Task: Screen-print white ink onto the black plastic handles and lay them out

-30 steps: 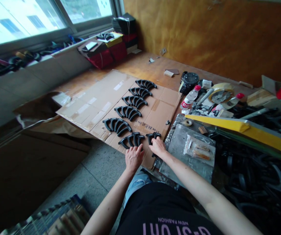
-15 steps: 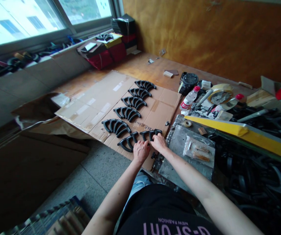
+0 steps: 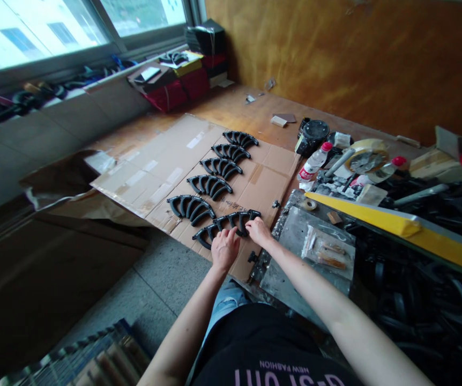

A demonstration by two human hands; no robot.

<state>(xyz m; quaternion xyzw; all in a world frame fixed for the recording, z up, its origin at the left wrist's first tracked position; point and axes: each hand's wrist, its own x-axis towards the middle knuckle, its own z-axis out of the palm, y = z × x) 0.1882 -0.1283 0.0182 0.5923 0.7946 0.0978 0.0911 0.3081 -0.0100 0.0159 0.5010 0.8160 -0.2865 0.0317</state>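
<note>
Several black curved plastic parts lie in a row on flattened cardboard (image 3: 162, 166). The nearest black part (image 3: 226, 224) sits at the cardboard's front edge. My left hand (image 3: 223, 249) rests on its near side, fingers spread against it. My right hand (image 3: 258, 231) touches its right end with bent fingertips. The other black parts (image 3: 209, 185) run away from me toward the far wall, untouched.
A grey metal plate (image 3: 295, 236) with a plastic packet lies right of my hands. Beyond it are a yellow bar (image 3: 379, 212), bottles (image 3: 313, 160), a tape roll (image 3: 365, 153) and a heap of black parts (image 3: 427, 289). Floor lies below the cardboard edge.
The two separate black pieces near my hands have come together into one arched part. Both hands shifted slightly forward onto it.
</note>
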